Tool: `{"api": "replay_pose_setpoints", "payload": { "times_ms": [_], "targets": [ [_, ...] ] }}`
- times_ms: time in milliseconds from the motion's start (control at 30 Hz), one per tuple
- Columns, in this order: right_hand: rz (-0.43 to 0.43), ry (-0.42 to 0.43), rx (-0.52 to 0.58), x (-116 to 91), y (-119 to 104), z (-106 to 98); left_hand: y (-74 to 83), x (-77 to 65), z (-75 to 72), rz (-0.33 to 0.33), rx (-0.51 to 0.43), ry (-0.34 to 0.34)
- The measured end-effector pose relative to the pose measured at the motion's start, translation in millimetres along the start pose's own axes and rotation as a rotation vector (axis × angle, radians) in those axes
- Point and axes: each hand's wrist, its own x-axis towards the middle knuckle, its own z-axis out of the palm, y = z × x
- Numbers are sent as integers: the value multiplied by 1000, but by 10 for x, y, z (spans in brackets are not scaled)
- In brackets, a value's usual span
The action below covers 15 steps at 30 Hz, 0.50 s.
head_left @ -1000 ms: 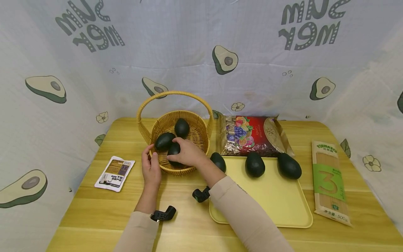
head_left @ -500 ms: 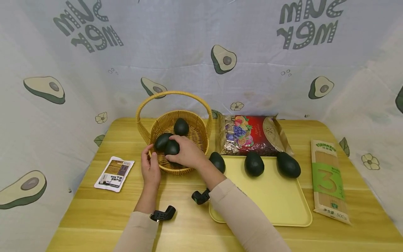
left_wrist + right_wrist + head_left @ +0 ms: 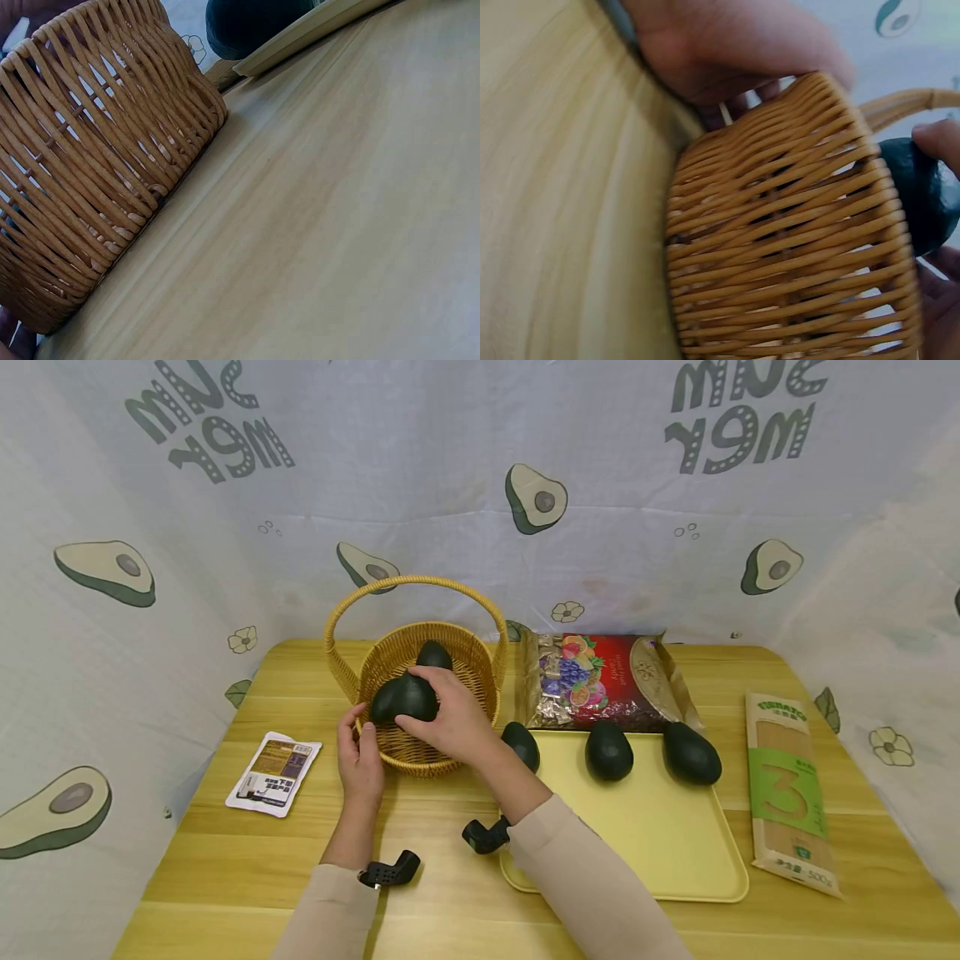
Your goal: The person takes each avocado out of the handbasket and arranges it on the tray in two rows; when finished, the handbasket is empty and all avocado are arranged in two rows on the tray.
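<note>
In the head view, my right hand (image 3: 450,714) pinches a dark green avocado (image 3: 415,698) between thumb and fingers, inside the yellow wicker basket (image 3: 431,768). The right wrist view has this avocado (image 3: 919,196) showing above the basket's rim. Beside it lies a second avocado (image 3: 382,702), partly covered by the held one. A third avocado (image 3: 434,654) sits at the back of the basket. My left hand (image 3: 361,764) holds the basket's left front side; some of its fingers are hidden behind the wicker.
A pale yellow tray (image 3: 652,843) carries avocados along its far edge: a left one (image 3: 521,747), a middle one (image 3: 609,752) and a right one (image 3: 691,753). Behind it lies a candy bag (image 3: 611,683). Noodles (image 3: 789,793) lie right, a white pouch (image 3: 273,774) left. The basket's handle (image 3: 416,581) arches overhead.
My right hand has raised its avocado slightly and shifted it toward the back of the basket, where it now overlaps the other two more. The left hand has stayed at the basket's side.
</note>
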Motion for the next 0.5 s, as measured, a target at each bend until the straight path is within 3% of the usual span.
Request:
{"api": "replay_pose_setpoints", "payload": {
  "times_ms": [267, 500],
  "targets": [
    [-7, 38, 22, -166, -157, -181, -41, 10, -23, 25, -4, -28],
    [9, 51, 49, -385, -187, -310, -46, 10, -16, 17, -11, -11]
  ]
}}
